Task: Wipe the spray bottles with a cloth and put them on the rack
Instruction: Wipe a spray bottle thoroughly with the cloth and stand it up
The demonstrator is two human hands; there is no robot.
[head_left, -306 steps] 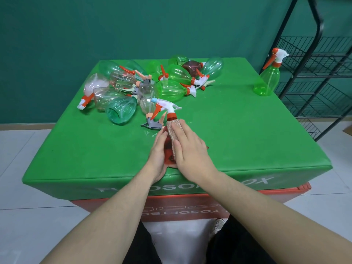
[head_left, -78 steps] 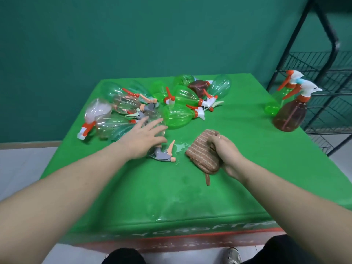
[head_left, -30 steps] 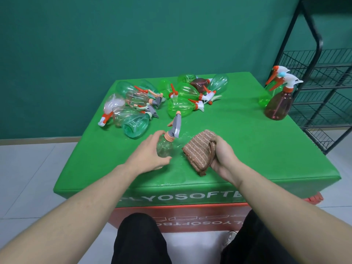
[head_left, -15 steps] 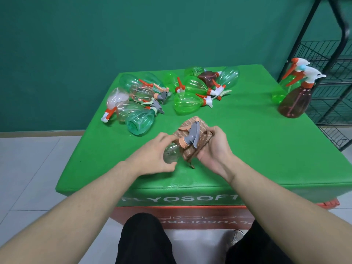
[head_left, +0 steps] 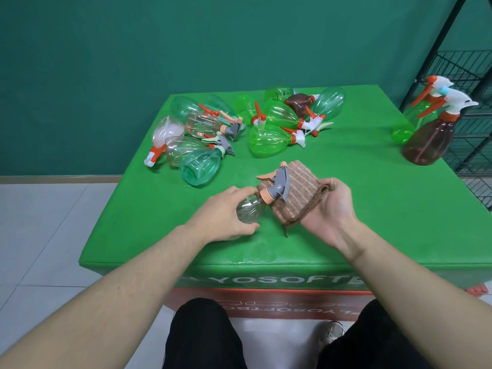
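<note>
My left hand (head_left: 222,215) grips a clear spray bottle (head_left: 250,209) by its body, just above the green table (head_left: 372,222). The bottle's grey trigger head (head_left: 279,183) with a peach collar lies against a folded brown striped cloth (head_left: 295,194). My right hand (head_left: 331,209) holds that cloth from the right side and from beneath. A pile of several green, clear and brown spray bottles (head_left: 269,139) lies on its side at the back of the table. Two bottles stand upright at the right edge, a brown one (head_left: 426,145) and a green one (head_left: 404,129) behind it.
A black wire rack (head_left: 468,75) stands to the right of the table, its shelves partly cut off by the frame. A green wall rises behind. An orange base shows under the table top, and my knees (head_left: 205,336) are close to the near edge.
Over the last second my left hand lifted the clear bottle from the table and brought its head against the cloth. My right hand shifted the cloth under the trigger head.
</note>
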